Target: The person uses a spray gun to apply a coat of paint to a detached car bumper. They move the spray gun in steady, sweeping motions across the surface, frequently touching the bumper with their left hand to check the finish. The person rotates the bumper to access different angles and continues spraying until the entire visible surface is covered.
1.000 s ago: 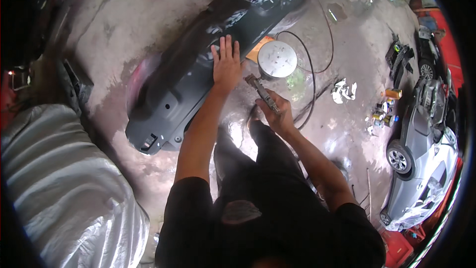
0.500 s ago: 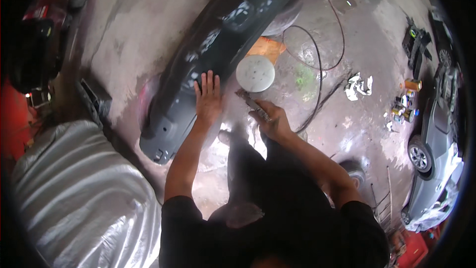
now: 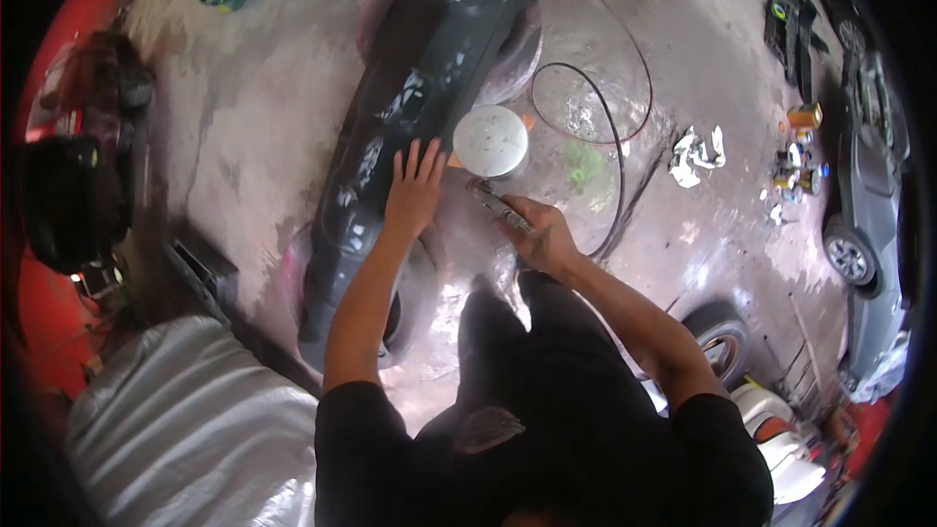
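A long dark-grey car bumper (image 3: 395, 107) with glossy light patches runs away from me, left of centre. My left hand (image 3: 414, 197) lies with fingers spread at the bumper's right edge and holds nothing. In my right hand (image 3: 543, 236) is a narrow, worn grey scraper-like tool (image 3: 496, 201); its exact kind is hard to make out. The tool's end points toward a round, whitish, speckled disc-shaped top (image 3: 491, 141), just beyond it. Bits of an orange sheet (image 3: 528, 122) peek out from under that round top.
A dark hose (image 3: 619, 166) loops across the floor on the right. A wheel (image 3: 724, 344) lies near my right elbow. Cans (image 3: 803, 117) and a grey car (image 3: 869, 234) stand far right. A silver cover (image 3: 195, 420) fills the lower left, near a black trim piece (image 3: 202, 268).
My view has turned, so the bumper looks more upright. My left hand has slid toward the bumper's right edge. The right hand keeps its grip on the tool.
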{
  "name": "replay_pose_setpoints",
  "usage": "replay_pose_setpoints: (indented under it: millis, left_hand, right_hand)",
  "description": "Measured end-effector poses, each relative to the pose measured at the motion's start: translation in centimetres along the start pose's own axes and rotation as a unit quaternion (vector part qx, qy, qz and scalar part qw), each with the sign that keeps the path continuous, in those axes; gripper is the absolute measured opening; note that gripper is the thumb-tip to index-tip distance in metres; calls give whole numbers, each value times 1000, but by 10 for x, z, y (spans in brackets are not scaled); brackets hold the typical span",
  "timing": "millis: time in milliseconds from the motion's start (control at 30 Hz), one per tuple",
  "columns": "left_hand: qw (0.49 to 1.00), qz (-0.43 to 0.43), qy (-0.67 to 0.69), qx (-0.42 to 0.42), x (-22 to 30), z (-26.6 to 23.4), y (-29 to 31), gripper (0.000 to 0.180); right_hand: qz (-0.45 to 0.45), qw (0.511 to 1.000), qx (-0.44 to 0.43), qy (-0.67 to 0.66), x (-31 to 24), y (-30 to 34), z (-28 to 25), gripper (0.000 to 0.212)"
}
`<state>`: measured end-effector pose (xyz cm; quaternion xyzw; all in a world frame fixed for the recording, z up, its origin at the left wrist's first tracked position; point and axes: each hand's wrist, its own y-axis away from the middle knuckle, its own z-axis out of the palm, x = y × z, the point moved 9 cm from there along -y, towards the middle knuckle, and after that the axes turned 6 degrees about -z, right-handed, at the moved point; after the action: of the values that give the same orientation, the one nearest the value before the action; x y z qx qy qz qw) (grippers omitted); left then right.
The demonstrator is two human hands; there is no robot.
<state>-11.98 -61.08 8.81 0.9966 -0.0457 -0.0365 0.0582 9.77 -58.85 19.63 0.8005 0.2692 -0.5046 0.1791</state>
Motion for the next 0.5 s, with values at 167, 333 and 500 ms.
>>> replay_pose_setpoints:
  millis: [167,333,500]
  left_hand:
    - [998,35,49,-4,-15,-13,24,67]
    - [993,113,29,5,0,-27,-114,60]
    - [996,86,17,24,-8,-43,-277,53]
  right_hand:
    - [-23,999,28,-13,-2,-13,-1,41]
    - [24,998,63,-19,7,-32,-17,42]
    - [95,993,66,-22,8,-74,-45,38]
